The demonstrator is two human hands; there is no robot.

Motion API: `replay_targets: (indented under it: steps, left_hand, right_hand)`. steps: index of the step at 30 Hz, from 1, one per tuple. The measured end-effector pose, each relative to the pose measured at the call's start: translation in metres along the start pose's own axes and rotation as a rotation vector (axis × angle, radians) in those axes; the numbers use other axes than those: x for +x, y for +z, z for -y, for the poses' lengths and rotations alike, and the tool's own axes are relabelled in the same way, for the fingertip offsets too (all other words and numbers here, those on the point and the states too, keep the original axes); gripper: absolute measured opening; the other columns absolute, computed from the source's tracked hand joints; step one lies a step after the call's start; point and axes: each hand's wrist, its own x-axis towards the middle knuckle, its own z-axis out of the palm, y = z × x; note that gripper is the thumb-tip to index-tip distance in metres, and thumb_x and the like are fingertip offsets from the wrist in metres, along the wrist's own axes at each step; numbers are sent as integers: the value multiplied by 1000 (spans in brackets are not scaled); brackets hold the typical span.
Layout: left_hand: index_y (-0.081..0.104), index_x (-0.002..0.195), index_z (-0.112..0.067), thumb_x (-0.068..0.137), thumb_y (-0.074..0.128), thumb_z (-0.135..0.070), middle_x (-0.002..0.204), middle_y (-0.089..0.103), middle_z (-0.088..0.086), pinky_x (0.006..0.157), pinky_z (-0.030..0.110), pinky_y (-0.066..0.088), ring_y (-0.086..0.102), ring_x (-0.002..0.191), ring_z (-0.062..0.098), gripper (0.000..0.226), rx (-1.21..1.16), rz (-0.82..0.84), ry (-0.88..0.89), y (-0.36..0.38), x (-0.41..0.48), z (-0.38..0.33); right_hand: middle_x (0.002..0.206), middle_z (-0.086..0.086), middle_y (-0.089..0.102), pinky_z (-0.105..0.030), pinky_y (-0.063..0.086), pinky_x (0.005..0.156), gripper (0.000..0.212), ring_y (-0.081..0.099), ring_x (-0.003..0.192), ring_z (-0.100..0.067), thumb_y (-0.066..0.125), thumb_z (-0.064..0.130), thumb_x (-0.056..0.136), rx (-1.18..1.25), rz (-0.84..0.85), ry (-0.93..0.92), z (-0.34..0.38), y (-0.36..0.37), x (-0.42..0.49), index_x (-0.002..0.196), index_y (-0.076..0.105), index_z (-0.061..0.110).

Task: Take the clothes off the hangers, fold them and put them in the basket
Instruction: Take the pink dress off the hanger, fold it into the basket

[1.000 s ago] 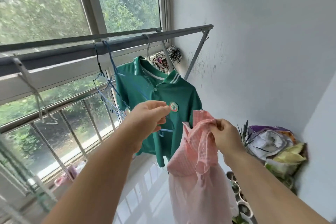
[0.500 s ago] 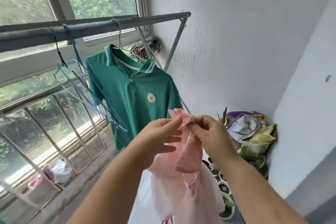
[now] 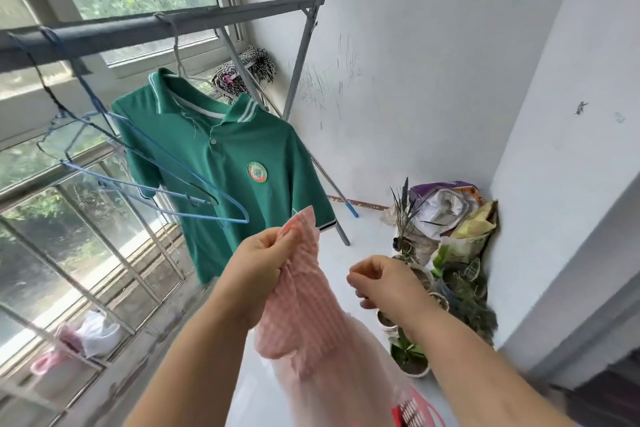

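Observation:
A pink checked dress point(image 3: 301, 315) with a sheer skirt hangs from my left hand point(image 3: 263, 260), which pinches its top edge. My right hand point(image 3: 381, 279) hovers just to the right of the dress with fingers curled and nothing in them. Behind, a green polo shirt point(image 3: 225, 170) hangs on a white hanger from the grey drying rail point(image 3: 166, 28). Two bare blue wire hangers point(image 3: 156, 180) dangle from the rail to the shirt's left. A red basket edge point(image 3: 412, 409) shows at the bottom, below the dress.
Potted plants point(image 3: 412, 354) and crumpled bags point(image 3: 450, 215) fill the right corner by the white wall. A barred window point(image 3: 86, 236) runs along the left. A striped cloth point(image 3: 249, 76) hangs behind the rail. White and pink items point(image 3: 90, 333) lie on the window ledge.
My left hand came off the blue hanger and took the dress's top edge. My right hand let go of the dress and moved right. The view tilted down and right.

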Motion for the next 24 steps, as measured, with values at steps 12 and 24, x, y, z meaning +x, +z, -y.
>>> replay_targets:
  steps: [12,24]
  left_hand:
    - [67,93,7,80,70,-22,80,66,19,63,30,57,64,67,25,31,-109,213,79,-17,-24,-24]
    - [63,113,-20,86,64,-35,114,60,-1,103,40,43,54,113,20,31,807,-441,175,-40,-9,24]
  right_hand:
    - [78,7,59,-16,36,57,13,53,72,-8,67,28,87,-176,121,-138,-5,37,-9,81,58,20]
    - [68,7,67,-23,52,68,22,57,65,-4,66,-2,81,108,19,-222,3,29,-13,82,71,19]
